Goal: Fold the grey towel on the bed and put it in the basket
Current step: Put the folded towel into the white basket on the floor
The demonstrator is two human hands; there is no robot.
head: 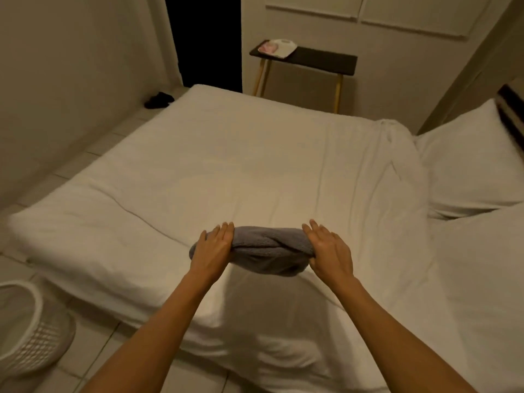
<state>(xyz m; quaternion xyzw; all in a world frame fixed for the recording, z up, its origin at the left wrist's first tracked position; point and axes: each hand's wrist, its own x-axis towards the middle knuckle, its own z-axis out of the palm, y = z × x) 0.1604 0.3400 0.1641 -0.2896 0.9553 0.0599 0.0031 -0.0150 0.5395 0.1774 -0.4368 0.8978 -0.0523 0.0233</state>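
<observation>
The grey towel (263,249) is bunched into a thick folded bundle and held just above the white bed (226,165). My left hand (211,248) grips its left end, fingers laid over the top. Over at its right end, my right hand (330,249) holds on with the thumb tucked underneath. Both arms reach forward from the bottom of the view. A white lattice basket (31,330) stands on the tiled floor at the lower left, beside the bed's near corner.
White pillows (467,165) lie at the right of the bed. A black side table (320,59) with a white tray stands against the far wall next to a dark doorway. A dark item (158,100) lies on the floor at the far left.
</observation>
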